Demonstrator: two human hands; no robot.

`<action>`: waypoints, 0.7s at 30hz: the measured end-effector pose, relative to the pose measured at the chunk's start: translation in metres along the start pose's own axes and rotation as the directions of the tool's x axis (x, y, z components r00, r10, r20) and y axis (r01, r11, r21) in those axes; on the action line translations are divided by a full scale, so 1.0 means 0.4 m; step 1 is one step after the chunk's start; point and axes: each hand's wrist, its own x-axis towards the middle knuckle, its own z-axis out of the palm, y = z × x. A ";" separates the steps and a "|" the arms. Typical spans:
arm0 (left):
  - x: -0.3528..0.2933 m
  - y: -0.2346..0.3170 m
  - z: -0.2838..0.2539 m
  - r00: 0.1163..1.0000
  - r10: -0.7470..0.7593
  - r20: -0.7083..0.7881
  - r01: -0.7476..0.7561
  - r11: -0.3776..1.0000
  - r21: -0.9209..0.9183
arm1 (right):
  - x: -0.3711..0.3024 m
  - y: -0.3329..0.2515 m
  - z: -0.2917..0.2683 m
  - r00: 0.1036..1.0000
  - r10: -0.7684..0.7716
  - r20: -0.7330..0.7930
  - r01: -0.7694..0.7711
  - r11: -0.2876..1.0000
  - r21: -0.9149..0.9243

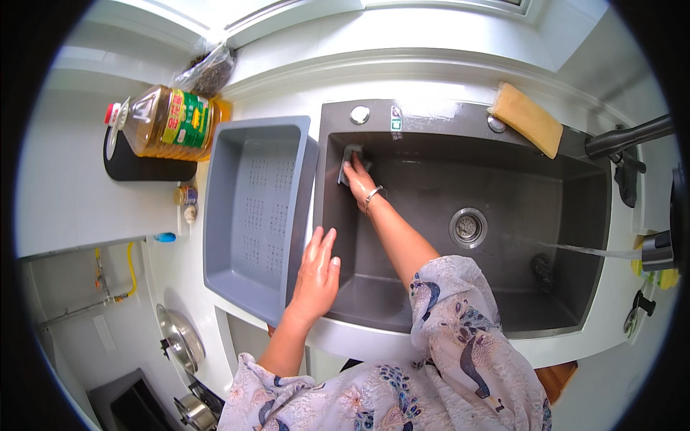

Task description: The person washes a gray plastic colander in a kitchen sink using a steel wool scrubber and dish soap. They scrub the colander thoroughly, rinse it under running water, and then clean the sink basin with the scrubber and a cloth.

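Note:
My right hand [357, 181], with a bracelet at the wrist, presses a wet grey cloth [348, 159] against the far left corner of the dark grey sink [460, 280]. Its fingers partly cover the cloth. My left hand [316, 276] holds nothing. Its wet fingers are spread above the sink's left edge, beside a blue-grey plastic basin [251, 266] with small holes in its bottom. A thin stream of water [589, 250] runs from the faucet head [658, 251] into the sink's right part. Toward the right of the sink floor sits a round metal drain [468, 228].
A yellow sponge [528, 118] lies on the sink's far right rim. Dark mesh scrubber [543, 271] rests inside, at the right wall. A big oil bottle [169, 123] and small jar [185, 195] stand left of the basin. A pot lid [180, 337] is at lower left.

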 end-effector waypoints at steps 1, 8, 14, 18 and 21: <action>-0.009 -0.001 -0.004 1.000 -0.022 -0.016 0.022 0.999 -0.050 | -0.011 0.004 0.006 0.998 -0.062 0.021 0.063 0.997 -0.047; -0.146 0.025 -0.107 0.954 0.081 -0.288 -0.082 0.997 0.009 | -0.412 0.145 0.040 0.925 -0.149 0.348 0.265 0.911 -0.316; -0.225 -0.047 -0.099 0.920 -0.076 -0.385 0.120 0.989 0.092 | -0.215 0.066 0.122 0.899 -0.431 0.075 0.434 0.854 -0.287; -0.251 -0.090 -0.051 0.910 -0.080 -0.407 0.144 0.981 0.129 | -0.090 -0.012 0.151 0.941 -0.302 -0.153 0.250 0.925 -0.288; -0.236 -0.092 -0.035 0.892 -0.012 -0.452 0.105 0.978 0.181 | -0.175 0.122 0.154 0.978 -0.159 -0.136 0.093 0.912 -0.399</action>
